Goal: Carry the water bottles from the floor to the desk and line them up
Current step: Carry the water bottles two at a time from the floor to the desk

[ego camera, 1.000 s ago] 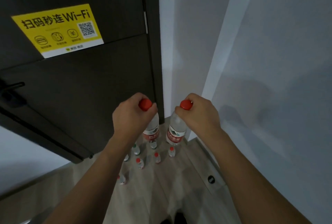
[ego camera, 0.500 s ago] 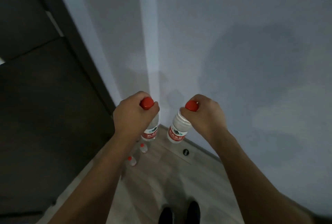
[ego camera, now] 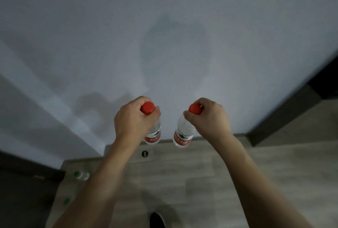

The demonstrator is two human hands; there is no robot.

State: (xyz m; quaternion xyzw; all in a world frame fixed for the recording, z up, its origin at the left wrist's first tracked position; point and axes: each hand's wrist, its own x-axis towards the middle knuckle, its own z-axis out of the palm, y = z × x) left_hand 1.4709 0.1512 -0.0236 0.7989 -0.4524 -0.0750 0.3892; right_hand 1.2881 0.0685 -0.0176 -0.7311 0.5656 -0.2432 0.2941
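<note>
Only one view here, the head cam looking down past my arms. My left hand (ego camera: 134, 120) is wrapped around the neck of one water bottle (ego camera: 153, 134), fingers curled tight just under its red cap (ego camera: 147, 107), so the bottle hangs straight down from my grip. My right hand (ego camera: 208, 118) does the same thing with a second water bottle (ego camera: 182, 133), pinching it up by the neck under its own red cap (ego camera: 195, 109). Both bottles are clear plastic with a red and white label around the lower body, and both are up in the air, well off the floor (ego camera: 192, 182). They hang near each other but not touching, with a gap between them.

In front of me is a plain pale wall (ego camera: 164, 35), with soft shadows on it. The floor is light wood-look planks, and there's a small dark round fitting (ego camera: 144, 153) set into it, just below the left bottle. Down at the lower left I can make out a couple of green-capped bottles (ego camera: 80, 175) standing on the floor next to a dark panel (ego camera: 27, 191), kind of blurry though. The dark tip of my shoe (ego camera: 157, 219) pokes in at the bottom edge. On the right there's a dark strip (ego camera: 285, 114) running diagonally up where wall meets floor. No bench in sight from this angle.
</note>
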